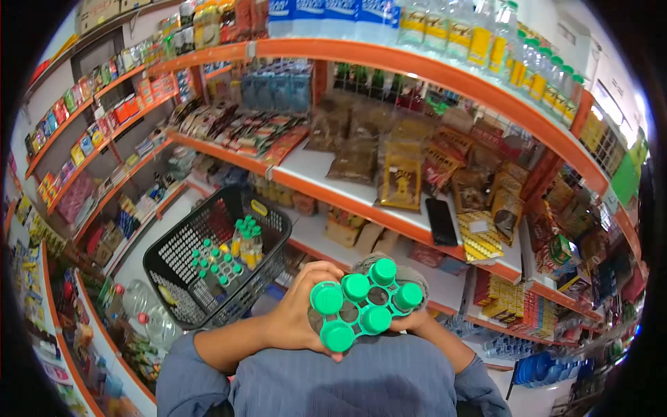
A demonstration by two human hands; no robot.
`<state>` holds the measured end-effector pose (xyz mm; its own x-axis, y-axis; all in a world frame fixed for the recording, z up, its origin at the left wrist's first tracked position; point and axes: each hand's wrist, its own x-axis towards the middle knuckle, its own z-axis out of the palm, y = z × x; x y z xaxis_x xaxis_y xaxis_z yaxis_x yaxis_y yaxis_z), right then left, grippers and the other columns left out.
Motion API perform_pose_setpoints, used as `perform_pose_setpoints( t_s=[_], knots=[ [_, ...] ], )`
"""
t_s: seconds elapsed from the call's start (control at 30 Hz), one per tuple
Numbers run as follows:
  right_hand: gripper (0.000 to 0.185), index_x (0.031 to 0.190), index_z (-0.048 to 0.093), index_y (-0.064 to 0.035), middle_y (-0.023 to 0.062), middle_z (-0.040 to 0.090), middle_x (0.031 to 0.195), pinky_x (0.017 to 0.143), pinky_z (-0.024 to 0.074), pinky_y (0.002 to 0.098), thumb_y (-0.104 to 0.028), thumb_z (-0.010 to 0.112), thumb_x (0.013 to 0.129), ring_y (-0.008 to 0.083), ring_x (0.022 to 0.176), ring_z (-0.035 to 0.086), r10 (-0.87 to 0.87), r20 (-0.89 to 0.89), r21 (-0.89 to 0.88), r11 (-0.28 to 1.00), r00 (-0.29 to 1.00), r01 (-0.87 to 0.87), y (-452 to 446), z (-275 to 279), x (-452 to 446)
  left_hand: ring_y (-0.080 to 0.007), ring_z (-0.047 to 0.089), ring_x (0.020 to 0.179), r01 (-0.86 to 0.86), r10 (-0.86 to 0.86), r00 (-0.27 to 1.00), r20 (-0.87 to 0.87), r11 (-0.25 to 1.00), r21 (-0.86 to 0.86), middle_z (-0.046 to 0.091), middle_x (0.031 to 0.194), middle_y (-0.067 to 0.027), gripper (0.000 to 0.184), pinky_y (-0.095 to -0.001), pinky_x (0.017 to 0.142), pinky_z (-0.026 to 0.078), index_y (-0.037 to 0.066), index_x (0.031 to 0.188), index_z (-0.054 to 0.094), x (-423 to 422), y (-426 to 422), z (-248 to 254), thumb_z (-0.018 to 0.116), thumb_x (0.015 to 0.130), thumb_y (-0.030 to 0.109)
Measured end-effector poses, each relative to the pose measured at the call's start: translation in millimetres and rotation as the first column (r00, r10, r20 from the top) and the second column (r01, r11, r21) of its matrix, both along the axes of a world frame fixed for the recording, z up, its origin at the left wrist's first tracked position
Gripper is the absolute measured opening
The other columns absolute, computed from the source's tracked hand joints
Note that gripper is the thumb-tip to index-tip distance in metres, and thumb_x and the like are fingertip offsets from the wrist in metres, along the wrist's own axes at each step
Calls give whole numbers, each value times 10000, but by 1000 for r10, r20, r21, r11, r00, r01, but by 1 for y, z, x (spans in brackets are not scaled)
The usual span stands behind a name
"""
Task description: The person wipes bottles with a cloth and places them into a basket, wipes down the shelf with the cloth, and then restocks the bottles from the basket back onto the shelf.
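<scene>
Several green-capped bottles (pixel 356 286) stand grouped close against my body, seen from above. My left hand (pixel 303 311) wraps round the left side of the group. My right hand (pixel 411 320) is at its right side, mostly hidden beneath the caps, with a grey cloth-like thing (pixel 415 272) just beyond. To the left, a black basket (pixel 240 304) holds several more bottles with green caps (pixel 248 233), some with yellow labels.
An orange-edged shelf (pixel 333 189) ahead carries brown packets (pixel 401 175) and a black phone (pixel 442 222). Bottles (pixel 479 43) line the upper shelf (pixel 417 59). Large clear bottles (pixel 161 328) stand left of the basket. More stocked shelves (pixel 104 142) run along the left.
</scene>
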<state>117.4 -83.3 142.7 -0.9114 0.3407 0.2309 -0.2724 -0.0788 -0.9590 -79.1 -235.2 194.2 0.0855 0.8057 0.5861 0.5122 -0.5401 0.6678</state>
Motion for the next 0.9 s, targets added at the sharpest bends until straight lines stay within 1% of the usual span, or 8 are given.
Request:
perform_pose_setpoints(
  t_s=[0.17,0.23,0.27,0.37,0.4,0.5,0.67,0.9],
  knots=[
    [909,1330,320,-41,124,408,1320,1046,291,413,-238,787,576,260,1235,392,192,140,-184,969,971,-165,15,-48,-6,-344,271,1274,457,-471,882,29,837,-302,302,1347,-180,617,-468,1037,196,41,1267,368,-33,-25,16,635,804,349],
    [932,1345,283,-39,122,401,1323,1059,275,410,-217,775,573,258,1240,382,577,-282,801,582,767,-143,28,-41,-24,-353,208,1328,591,-634,773,14,713,-378,229,1433,-201,549,-460,1061,169,-6,1333,347,-51,-19,29,485,898,297],
    [932,1345,283,-39,122,401,1323,1059,275,410,-217,775,573,258,1240,382,585,-289,794,589,758,-152,25,-49,-23,-339,223,1330,650,-693,717,68,631,-423,254,1429,-207,546,-445,1071,172,-12,1324,375,-62,-11,28,467,913,335],
    [788,1238,417,-39,121,495,1218,991,337,413,-245,787,574,269,1143,465,366,-275,707,704,889,-71,20,-84,-13,-244,500,1136,721,-501,692,520,443,-533,475,1287,-142,621,-408,883,461,-16,1294,417,-102,41,22,469,895,456],
    [742,1203,462,-39,121,527,1183,968,357,413,-255,791,574,272,1111,492,280,-262,683,730,924,-27,20,-96,-8,-274,538,1074,514,-234,840,489,633,-579,552,1175,-126,550,-430,877,459,7,1227,499,-86,53,22,445,905,449],
    [612,1096,596,-38,120,621,1078,900,418,416,-283,804,575,283,1013,574,2,-190,634,764,982,121,26,-126,5,-198,479,1130,390,-134,921,366,285,-876,504,1255,-76,483,-403,906,435,82,1224,525,-69,120,-44,433,913,440],
    [939,1182,511,8,86,511,1233,971,364,354,-620,768,533,209,1121,482,-137,-49,179,973,989,144,-33,-7,-19,-155,359,1241,735,-455,630,629,90,-672,350,1400,-29,539,-322,1019,326,115,1351,389,-32,125,-98,394,931,452],
    [961,1206,448,-27,120,525,1184,954,401,396,-677,707,547,248,1084,518,-164,-292,768,548,942,333,4,1,13,-158,443,1172,801,-450,545,707,31,-598,425,1346,-38,564,-343,960,394,131,1340,408,-29,128,-114,388,919,505]
  ],
)
